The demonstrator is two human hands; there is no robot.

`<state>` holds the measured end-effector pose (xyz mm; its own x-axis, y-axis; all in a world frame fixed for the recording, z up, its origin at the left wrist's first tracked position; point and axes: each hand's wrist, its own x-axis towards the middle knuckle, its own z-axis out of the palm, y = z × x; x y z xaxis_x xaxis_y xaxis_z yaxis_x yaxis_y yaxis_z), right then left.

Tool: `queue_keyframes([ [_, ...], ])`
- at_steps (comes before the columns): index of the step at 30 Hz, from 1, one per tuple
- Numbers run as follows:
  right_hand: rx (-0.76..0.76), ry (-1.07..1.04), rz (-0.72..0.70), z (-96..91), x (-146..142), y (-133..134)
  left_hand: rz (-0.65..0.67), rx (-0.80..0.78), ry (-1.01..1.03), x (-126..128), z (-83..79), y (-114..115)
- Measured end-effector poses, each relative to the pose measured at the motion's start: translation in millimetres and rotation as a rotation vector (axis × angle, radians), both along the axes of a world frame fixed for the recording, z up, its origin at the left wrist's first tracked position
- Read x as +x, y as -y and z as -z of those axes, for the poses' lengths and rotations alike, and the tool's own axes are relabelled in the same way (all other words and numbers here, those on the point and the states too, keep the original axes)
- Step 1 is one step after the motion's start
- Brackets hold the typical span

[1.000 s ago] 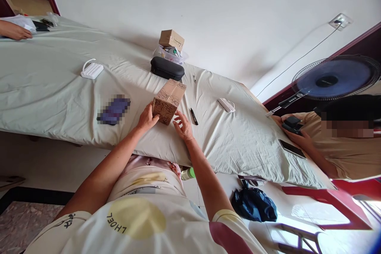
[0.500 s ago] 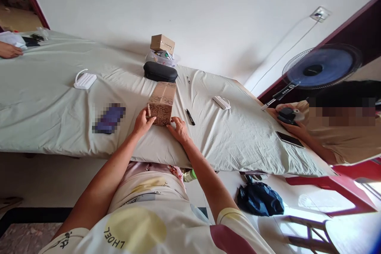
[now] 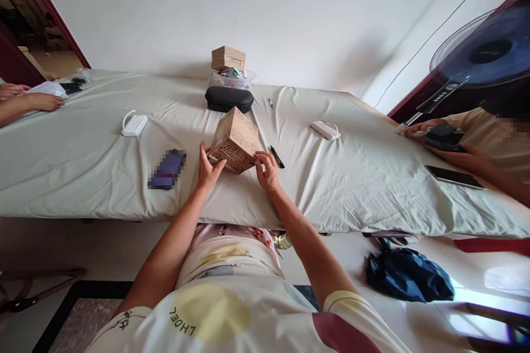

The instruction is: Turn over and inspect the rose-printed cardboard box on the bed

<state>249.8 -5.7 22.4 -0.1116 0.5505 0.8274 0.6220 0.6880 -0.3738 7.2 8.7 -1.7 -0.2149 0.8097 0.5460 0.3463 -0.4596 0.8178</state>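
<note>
Between my two hands is a brown cardboard box (image 3: 236, 140) with black line drawings on its sides, tilted up on an edge or corner above the cloth. My left hand (image 3: 210, 170) grips its lower left side, thumb on the front face and fingers along the side. At the lower right corner, my right hand (image 3: 267, 170) pinches the box with bent fingers. A black marker pen (image 3: 277, 157) lies just right of my right hand. Behind the box sits a black zip case (image 3: 229, 99).
On the cloth-covered table (image 3: 99, 176) lie a blurred dark-blue phone-like item (image 3: 168, 170), white strapped devices (image 3: 134, 125) and a small pen (image 3: 270, 103). A small carton (image 3: 228, 58) rests on a plastic tub (image 3: 232, 79). Other people's hands are at both ends; a fan (image 3: 488, 52) stands right.
The box has gone from lying flat to tilted and turned, with both hands still on it. The view has swung left, so the table's things appear shifted right.
</note>
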Motion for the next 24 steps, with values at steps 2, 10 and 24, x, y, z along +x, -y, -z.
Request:
queue_keyframes([
  [2,0.007,-0.007,0.001,-1.4,0.2,-1.1,-0.013,0.041,-0.038,-1.7,-1.8,-1.1],
  [10,0.041,-0.083,-0.012,-4.4,-1.2,-5.2,-0.071,0.033,-0.207,-4.1,-6.9,-2.2],
  [24,-0.44,0.053,0.078,14.3,4.3,-18.5,-0.112,-0.346,-0.344,1.9,-20.1,3.4],
])
